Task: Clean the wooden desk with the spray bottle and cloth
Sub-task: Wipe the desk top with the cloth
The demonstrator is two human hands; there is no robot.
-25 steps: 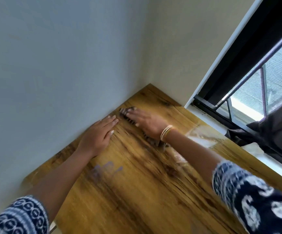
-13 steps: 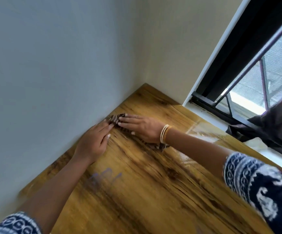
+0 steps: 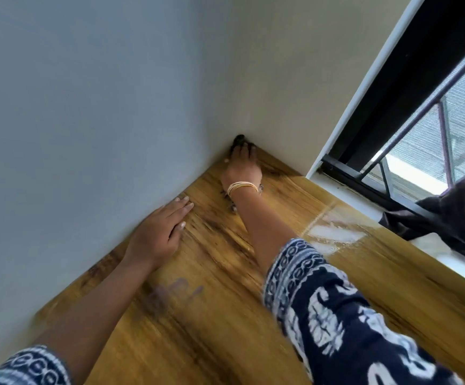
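— Starting at the left, what does the left hand do?

— It lies flat on the wooden desk, just beside the grey wall. Its fingers are straight and close together, palm down, holding nothing. A blue-and-white patterned sleeve shows at the bottom corner.

— And the faint marks near that forearm?

— A blurred purple-blue smudge sits on the desk surface; what it is cannot be told.

— Where is the cloth?

— The dark cloth is pushed into the far corner, where the two walls meet the desk. The right hand lies on top of it, fingers stretched forward and pressing it down. A bit of the cloth also peeks out by the wrist, under the thin bangles.

— And further right?

— A pale glare patch shines on the desk. Beyond it are the white sill, the black window frame and a dark fabric draped over the sill.

— The spray bottle?

— It does not show.
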